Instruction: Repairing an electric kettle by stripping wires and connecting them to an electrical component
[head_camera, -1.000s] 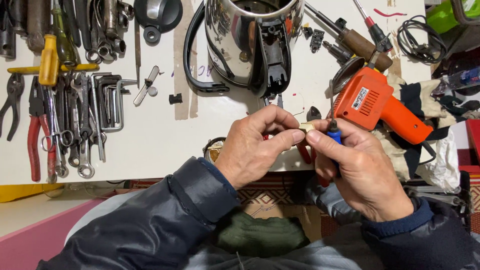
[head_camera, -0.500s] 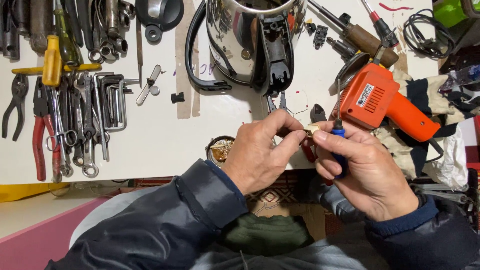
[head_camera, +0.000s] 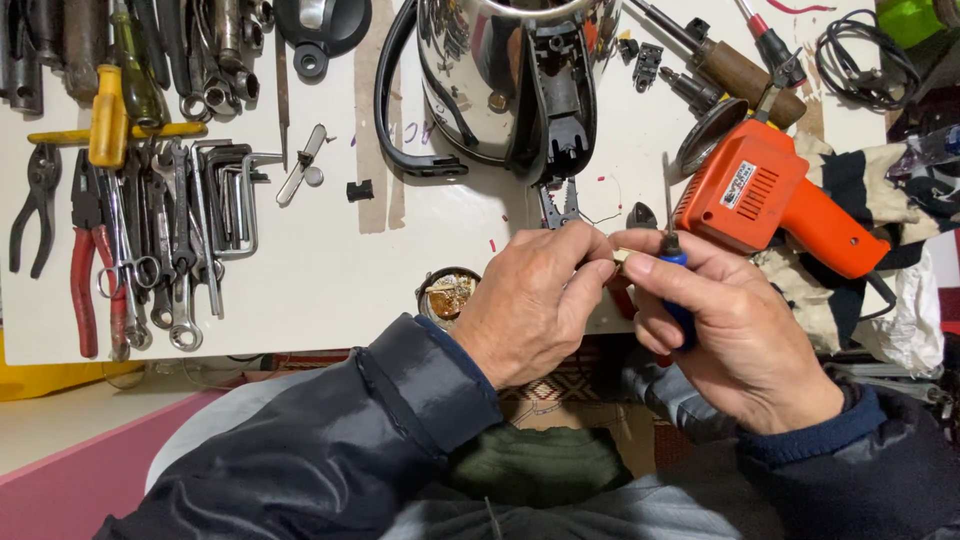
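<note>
1. White worktop (head_camera: 330, 290): fills the frame from nine o'clock across to two o'clock; scuffed, with brownish stains and faint pen marks near twelve o'clock.
2. Yellow edge (head_camera: 40, 378): below the worktop's near edge, at eight o'clock.
3. Pink surface (head_camera: 70, 490): lower corner at seven o'clock, bordered by a pale cream strip.
4. Light: even and bright, with soft shadows.

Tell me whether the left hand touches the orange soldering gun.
Apart. The head view shows the left hand pinching a small part near the right hand, with white table between it and the soldering gun.
</note>
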